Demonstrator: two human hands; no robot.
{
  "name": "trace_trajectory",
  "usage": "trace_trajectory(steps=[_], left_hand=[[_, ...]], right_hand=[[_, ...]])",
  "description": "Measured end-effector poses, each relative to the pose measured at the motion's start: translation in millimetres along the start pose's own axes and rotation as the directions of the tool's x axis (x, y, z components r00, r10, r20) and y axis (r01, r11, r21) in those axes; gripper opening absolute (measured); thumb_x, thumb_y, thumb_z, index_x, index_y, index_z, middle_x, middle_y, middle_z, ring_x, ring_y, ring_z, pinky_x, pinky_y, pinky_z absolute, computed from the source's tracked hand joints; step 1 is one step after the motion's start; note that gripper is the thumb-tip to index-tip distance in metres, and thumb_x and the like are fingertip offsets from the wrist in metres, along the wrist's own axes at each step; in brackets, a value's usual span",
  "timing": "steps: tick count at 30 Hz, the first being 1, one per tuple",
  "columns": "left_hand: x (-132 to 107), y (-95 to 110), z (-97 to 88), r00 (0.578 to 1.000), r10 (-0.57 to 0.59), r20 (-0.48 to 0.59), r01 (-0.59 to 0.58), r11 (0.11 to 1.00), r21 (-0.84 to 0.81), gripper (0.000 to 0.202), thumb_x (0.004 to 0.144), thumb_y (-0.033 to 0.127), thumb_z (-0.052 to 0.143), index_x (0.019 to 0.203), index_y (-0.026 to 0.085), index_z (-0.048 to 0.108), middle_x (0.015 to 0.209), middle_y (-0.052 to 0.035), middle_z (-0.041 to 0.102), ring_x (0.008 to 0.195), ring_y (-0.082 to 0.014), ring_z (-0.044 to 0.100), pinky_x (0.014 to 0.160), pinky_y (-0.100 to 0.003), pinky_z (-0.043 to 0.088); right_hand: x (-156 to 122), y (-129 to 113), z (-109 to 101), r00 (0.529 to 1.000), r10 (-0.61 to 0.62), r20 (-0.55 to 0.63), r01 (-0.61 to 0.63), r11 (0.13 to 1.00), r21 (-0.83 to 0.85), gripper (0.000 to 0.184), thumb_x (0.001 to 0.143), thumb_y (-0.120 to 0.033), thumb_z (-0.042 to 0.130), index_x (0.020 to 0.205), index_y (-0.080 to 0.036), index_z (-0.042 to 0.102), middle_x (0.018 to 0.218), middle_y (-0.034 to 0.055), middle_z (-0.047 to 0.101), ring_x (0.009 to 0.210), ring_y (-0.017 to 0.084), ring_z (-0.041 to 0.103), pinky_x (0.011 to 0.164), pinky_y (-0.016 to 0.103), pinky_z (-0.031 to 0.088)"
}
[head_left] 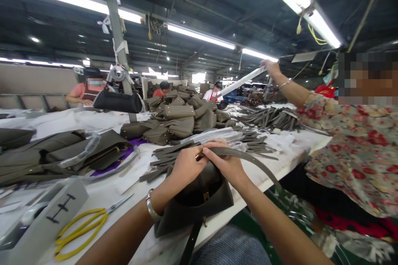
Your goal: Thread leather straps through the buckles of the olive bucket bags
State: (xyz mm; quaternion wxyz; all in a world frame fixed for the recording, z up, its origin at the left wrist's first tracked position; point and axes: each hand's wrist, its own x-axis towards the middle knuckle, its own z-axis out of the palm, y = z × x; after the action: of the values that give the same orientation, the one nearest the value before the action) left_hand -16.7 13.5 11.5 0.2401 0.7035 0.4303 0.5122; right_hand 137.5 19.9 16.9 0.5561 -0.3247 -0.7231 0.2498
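Note:
A dark olive handbag point(192, 217) sits at the table's near edge, its mouth open towards me. Just above its top, my left hand point(189, 163) pinches one end of a leather strap point(256, 165), close to a small metal fitting. My right hand point(225, 161) grips the same strap beside it, and the two hands almost touch. From there the strap's free length curves off to the right and hangs past the table edge. Another dark strap point(190, 242) dangles from the bag's lower front. The exact fingertip contact is partly hidden.
Yellow-handled scissors point(82, 230) lie at left beside a marked white card point(59, 215). Olive bags point(177, 112) are heaped behind, with loose straps point(168, 155) in front of them. At right, a co-worker in a floral top point(357, 140) raises a wrapped strip point(241, 80).

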Motion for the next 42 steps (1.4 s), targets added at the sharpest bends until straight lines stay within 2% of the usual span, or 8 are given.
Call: trace_trajectory(steps=[5, 9, 18, 28, 32, 37, 40, 42], left_hand=[[-2, -6, -11.3, 0.984, 0.038, 0.173, -0.025, 0.997, -0.077, 0.041, 0.083, 0.029, 0.066, 0.123, 0.023, 0.066, 0.103, -0.0059, 0.073, 0.07, -0.0194, 0.064, 0.069, -0.029, 0.048], [-4, -7, -20.7, 0.957, -0.008, 0.291, 0.077, 0.971, -0.227, 0.045, 0.085, 0.032, 0.066, 0.128, 0.019, 0.062, 0.094, -0.0061, 0.073, 0.069, -0.0175, 0.065, 0.073, -0.029, 0.049], [-5, -7, -17.8, 0.951, -0.08, 0.299, 0.143, 0.97, -0.196, 0.044, 0.088, 0.037, 0.062, 0.128, 0.019, 0.061, 0.085, -0.0051, 0.072, 0.068, -0.0174, 0.066, 0.068, -0.027, 0.048], [-2, -2, -19.9, 0.94, -0.126, 0.317, 0.177, 0.975, -0.136, 0.054, 0.085, 0.04, 0.065, 0.133, 0.017, 0.057, 0.086, -0.0071, 0.074, 0.068, -0.0187, 0.066, 0.065, -0.027, 0.047], [-2, 0, -19.3, 0.943, -0.159, 0.294, 0.187, 0.98, -0.071, 0.053, 0.084, 0.038, 0.064, 0.132, 0.016, 0.056, 0.087, -0.0071, 0.075, 0.067, -0.0189, 0.068, 0.068, -0.028, 0.049], [-6, 5, -15.4, 0.971, -0.125, 0.204, 0.114, 0.991, 0.067, 0.043, 0.083, 0.032, 0.062, 0.123, 0.017, 0.06, 0.07, -0.0011, 0.073, 0.069, -0.0195, 0.069, 0.073, -0.028, 0.049], [-8, 6, -10.4, 0.987, -0.1, 0.124, 0.078, 0.982, 0.171, 0.039, 0.083, 0.03, 0.061, 0.121, 0.019, 0.061, 0.068, 0.0003, 0.072, 0.069, -0.0197, 0.069, 0.072, -0.028, 0.049], [-9, 5, -8.1, 0.99, -0.078, 0.115, 0.055, 0.98, 0.191, 0.038, 0.085, 0.03, 0.059, 0.121, 0.02, 0.06, 0.072, -0.0001, 0.072, 0.067, -0.0193, 0.068, 0.072, -0.029, 0.05]], right_hand=[[-1, 12, -10, 0.982, 0.179, 0.063, -0.185, 0.977, 0.107, 0.028, 0.083, -0.045, 0.067, 0.094, -0.02, 0.076, 0.094, 0.0054, 0.074, 0.095, 0.025, 0.066, 0.09, 0.038, 0.051], [-3, 21, -15, 0.901, 0.422, 0.099, -0.424, 0.812, 0.402, 0.039, 0.074, -0.053, 0.075, 0.08, -0.015, 0.077, 0.081, 0.0064, 0.073, 0.075, 0.019, 0.067, 0.074, 0.031, 0.057], [-5, 22, -17, 0.855, 0.495, 0.154, -0.479, 0.643, 0.597, 0.033, 0.071, -0.045, 0.081, 0.084, -0.014, 0.077, 0.072, 0.0059, 0.072, 0.063, 0.013, 0.068, 0.061, 0.018, 0.058], [-8, 18, -15, 0.898, 0.434, 0.069, -0.402, 0.748, 0.529, 0.033, 0.073, -0.048, 0.079, 0.078, -0.016, 0.078, 0.082, 0.0073, 0.075, 0.069, 0.017, 0.069, 0.065, 0.025, 0.059], [-12, 15, -17, 0.924, 0.383, 0.0, -0.36, 0.868, 0.341, 0.031, 0.076, -0.049, 0.075, 0.084, -0.019, 0.079, 0.086, 0.0061, 0.077, 0.078, 0.022, 0.071, 0.072, 0.032, 0.06], [-22, 8, -14, 0.995, 0.059, -0.075, -0.07, 0.986, -0.153, 0.022, 0.085, -0.042, 0.067, 0.094, -0.025, 0.078, 0.091, 0.0033, 0.077, 0.086, 0.027, 0.072, 0.08, 0.039, 0.058], [-26, 3, -9, 0.992, -0.128, -0.017, 0.12, 0.961, -0.249, 0.018, 0.089, -0.033, 0.063, 0.096, -0.026, 0.077, 0.098, 0.0031, 0.076, 0.096, 0.025, 0.07, 0.091, 0.038, 0.054], [-24, 0, -8, 0.993, -0.117, 0.004, 0.114, 0.965, -0.237, 0.019, 0.089, -0.031, 0.06, 0.099, -0.025, 0.076, 0.1, 0.0037, 0.076, 0.096, 0.024, 0.07, 0.092, 0.037, 0.053]])
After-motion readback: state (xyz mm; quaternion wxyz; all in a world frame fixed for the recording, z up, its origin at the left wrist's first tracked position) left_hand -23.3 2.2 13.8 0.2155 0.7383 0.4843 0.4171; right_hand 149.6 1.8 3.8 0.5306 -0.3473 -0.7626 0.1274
